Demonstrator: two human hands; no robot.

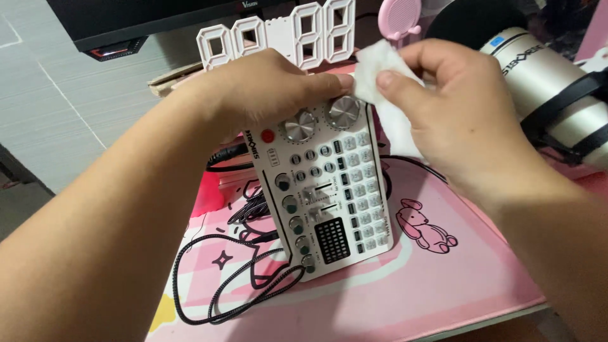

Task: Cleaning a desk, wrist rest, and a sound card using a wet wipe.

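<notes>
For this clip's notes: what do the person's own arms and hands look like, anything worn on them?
Both forearms are bare as far as the frame shows, with no sleeve or cuff in view. The left hand and right hand are ungloved. No ring, watch, bracelet or band is visible on either wrist or on the fingers that show. The fingernails are short and unpainted.

Mixer [329, 196]: I see white, silver knobs, red button at 11 o'clock.
Wipe [380, 69]: white.
Mat [437, 278]: pink, with a bear drawing at 3 o'clock of the mixer.
Cable [221, 285]: black-and-white braid.
Clock [278, 35]: white.
</notes>
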